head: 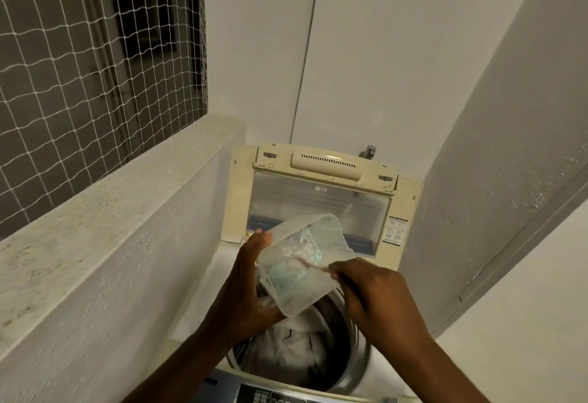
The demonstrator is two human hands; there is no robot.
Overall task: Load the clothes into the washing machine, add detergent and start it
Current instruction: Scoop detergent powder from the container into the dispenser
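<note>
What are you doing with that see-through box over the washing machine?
A person is getting washing powder ready. The left hand holds a clear plastic container tilted above the open drum, and the right hand is digging into the bluish powder with a thin scoop or spoon. Clothes are already lying inside the drum, and the washing machine lid is propped up at the back. The control panel near the bottom has not been touched yet.

Home laundry balcony, top-loading washing machine [321, 199] at 6 o'clock with lid raised, white plastered walls [397, 52] at 12, netted opening [79, 52] at 10 o'clock.
</note>
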